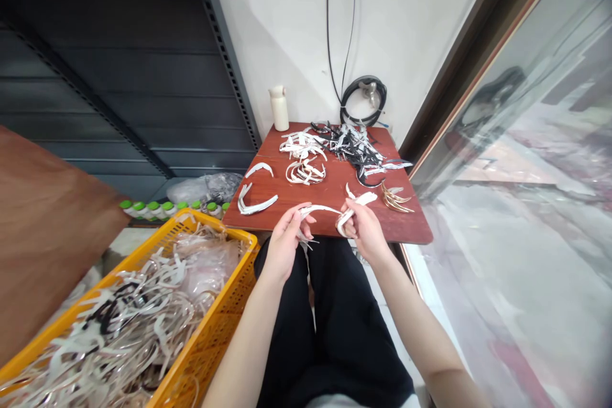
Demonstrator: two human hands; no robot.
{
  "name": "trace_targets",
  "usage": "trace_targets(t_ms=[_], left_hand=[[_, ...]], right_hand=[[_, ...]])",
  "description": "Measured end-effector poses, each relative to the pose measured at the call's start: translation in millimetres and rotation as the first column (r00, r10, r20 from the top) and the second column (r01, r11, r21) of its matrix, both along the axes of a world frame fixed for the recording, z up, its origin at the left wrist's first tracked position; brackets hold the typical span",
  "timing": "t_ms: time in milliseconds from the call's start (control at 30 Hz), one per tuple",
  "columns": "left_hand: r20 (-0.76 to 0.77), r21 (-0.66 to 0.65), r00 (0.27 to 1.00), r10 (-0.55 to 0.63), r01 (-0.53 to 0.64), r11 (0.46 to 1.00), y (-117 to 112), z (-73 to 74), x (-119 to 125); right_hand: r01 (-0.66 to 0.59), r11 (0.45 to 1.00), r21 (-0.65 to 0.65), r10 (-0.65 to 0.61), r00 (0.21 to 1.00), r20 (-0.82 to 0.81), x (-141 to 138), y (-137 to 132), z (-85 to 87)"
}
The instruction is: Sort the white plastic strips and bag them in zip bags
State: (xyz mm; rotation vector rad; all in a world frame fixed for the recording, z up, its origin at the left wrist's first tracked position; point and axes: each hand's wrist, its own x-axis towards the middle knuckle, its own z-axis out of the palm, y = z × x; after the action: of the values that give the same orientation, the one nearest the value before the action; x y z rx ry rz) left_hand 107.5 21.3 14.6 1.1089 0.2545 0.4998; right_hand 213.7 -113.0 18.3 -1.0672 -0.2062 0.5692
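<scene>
My left hand [288, 234] is closed around one or more thin, curved white strips [319, 208] at the table's front edge, and thin ends poke out below the fingers. A small bundle of white curved strips [366, 198] sits in my right hand [364, 227], which is closed on it. The tip of the left strip reaches the right fingers; I cannot tell whether it touches them. Gold curved strips [396, 199] lie to the right, and a nested group of white strips [257, 205] to the left. What the strips belong to does not show.
On the red-brown table [329, 191] are a white pile [302, 145], a black-and-silver pile [356, 145] and a cream bottle [279, 108]. A yellow crate [210, 319] full of strips stands at left. Coiled black cable [363, 101] leans on the wall; glass [516, 204] borders the right.
</scene>
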Motion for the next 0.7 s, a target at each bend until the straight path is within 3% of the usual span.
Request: trace_targets(t_ms=[133,233,400,600,700], left_hand=[[-0.024,0.132,0.999,0.039,-0.036,0.991,-2.5,-3.3,2.3],[-0.054,0.319,0.997,0.048,-0.029,0.947,-5.3,-6.5,3.3],[-0.106,0.64,0.991,0.077,0.009,0.769,-4.8,-6.0,-1.0],[-0.17,0.865,0.977,0.126,0.087,0.493,2.5,0.6,-7.2],[-0.203,0.886,0.972,0.122,0.129,0.446,3.0,1.3,-8.9]], right_hand=[[-0.244,0.948,-0.203,0.275,0.951,0.143,-12.7,-1.7,1.2],[-0.244,0.943,-0.225,0.285,0.944,0.168,-20.0,4.1,1.5],[-0.16,0.966,-0.203,0.186,0.975,0.118,-21.7,13.5,-0.8],[-0.091,0.978,-0.186,0.125,0.976,0.181,-24.1,14.3,-6.1],[-0.007,0.989,-0.147,0.033,0.984,0.175,-23.3,15.4,-7.2]])
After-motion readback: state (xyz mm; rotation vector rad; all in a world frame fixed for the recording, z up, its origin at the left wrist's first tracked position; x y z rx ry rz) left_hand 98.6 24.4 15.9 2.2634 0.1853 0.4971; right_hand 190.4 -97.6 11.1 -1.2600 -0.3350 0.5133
